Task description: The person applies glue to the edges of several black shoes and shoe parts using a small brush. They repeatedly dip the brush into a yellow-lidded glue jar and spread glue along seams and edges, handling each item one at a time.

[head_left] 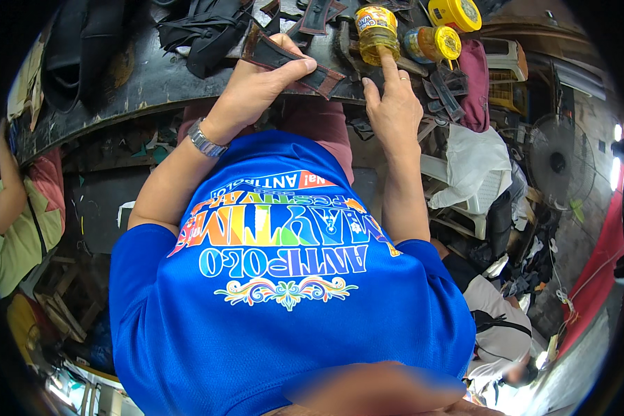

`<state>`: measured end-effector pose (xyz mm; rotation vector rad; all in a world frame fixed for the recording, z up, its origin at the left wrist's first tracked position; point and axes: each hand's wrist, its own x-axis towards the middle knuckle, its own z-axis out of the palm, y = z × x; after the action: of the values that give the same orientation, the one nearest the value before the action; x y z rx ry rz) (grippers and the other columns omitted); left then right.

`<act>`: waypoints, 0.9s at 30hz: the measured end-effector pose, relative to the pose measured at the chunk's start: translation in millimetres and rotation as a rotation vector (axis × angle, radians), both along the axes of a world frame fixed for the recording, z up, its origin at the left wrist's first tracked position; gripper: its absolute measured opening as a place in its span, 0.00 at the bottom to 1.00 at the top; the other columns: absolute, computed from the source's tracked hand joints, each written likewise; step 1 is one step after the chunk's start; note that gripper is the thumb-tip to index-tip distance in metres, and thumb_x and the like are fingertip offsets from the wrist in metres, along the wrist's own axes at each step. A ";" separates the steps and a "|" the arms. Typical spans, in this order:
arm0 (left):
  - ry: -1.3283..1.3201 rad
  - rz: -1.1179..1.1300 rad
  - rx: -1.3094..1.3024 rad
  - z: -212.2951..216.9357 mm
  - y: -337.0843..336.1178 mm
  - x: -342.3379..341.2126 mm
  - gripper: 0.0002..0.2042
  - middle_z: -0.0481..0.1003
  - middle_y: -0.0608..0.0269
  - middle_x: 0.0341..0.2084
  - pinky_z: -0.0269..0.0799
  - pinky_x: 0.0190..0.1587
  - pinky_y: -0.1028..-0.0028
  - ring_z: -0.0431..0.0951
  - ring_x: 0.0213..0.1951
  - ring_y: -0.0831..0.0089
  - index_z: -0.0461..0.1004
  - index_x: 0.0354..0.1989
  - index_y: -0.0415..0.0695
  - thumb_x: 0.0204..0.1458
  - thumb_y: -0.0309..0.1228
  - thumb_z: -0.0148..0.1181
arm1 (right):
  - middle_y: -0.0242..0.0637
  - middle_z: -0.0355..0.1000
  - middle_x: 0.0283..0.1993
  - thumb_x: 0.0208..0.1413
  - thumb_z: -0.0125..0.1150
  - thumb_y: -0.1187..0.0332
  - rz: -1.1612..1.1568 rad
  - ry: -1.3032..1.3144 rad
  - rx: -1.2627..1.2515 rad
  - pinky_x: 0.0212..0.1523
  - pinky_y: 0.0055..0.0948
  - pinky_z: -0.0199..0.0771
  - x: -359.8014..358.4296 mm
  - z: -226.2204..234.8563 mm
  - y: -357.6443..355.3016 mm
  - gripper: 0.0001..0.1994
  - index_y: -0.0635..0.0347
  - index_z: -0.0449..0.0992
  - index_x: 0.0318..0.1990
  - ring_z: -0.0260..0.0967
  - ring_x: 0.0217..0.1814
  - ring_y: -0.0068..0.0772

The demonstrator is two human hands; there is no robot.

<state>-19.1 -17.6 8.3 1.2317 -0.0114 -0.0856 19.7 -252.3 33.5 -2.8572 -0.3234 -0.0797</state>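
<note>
Head view: 1 dark strip (265, 53), red-edged, was gripped by the left hand (260, 83), thumb uppermost, near the bench (177, 90) edge. Right hand (394, 104), index extended, gripped nothing visible; fingertip lay at 1 jar (376, 24), entry unclear. Good work probably needed a steady strip, light fingertip. Lettering: jar label, yellow-orange; blue shirt (284, 347), multicoloured print.

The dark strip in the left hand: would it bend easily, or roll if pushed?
The dark strip probably bends, looking thin and slightly curved. It seems light, as the left hand alone grips it. Being flat, it should hardly roll.
</note>
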 end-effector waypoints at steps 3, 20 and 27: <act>-0.028 0.043 0.036 -2.0 -3.7 1.9 0.06 0.79 0.66 0.36 0.78 0.39 0.78 0.79 0.39 0.82 0.74 0.38 0.42 0.61 0.30 0.65 | 0.47 0.73 0.46 0.59 0.63 0.62 0.063 -0.019 -0.028 0.43 0.47 0.76 -2.1 -2.7 3.5 0.30 0.45 0.64 0.70 0.77 0.41 0.53; -0.033 0.039 -0.039 1.0 -7.3 0.9 0.06 0.78 0.66 0.32 0.79 0.37 0.78 0.80 0.37 0.81 0.74 0.37 0.40 0.59 0.28 0.66 | 0.42 0.69 0.57 0.41 0.64 0.82 0.390 -0.403 0.332 0.52 0.37 0.70 -32.1 16.4 27.1 0.27 0.44 0.85 0.51 0.65 0.51 0.43; 0.052 0.002 -0.246 -2.0 -2.8 2.2 0.06 0.78 0.63 0.36 0.84 0.39 0.74 0.82 0.38 0.75 0.74 0.38 0.40 0.59 0.26 0.65 | 0.40 0.70 0.55 0.42 0.66 0.80 0.438 -0.302 0.533 0.50 0.35 0.70 -29.5 -3.4 23.3 0.26 0.41 0.86 0.50 0.66 0.50 0.42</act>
<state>-16.9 -20.4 6.2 0.9833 0.0242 -0.1108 -9.8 -229.1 30.1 -2.1903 -0.8387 -0.4402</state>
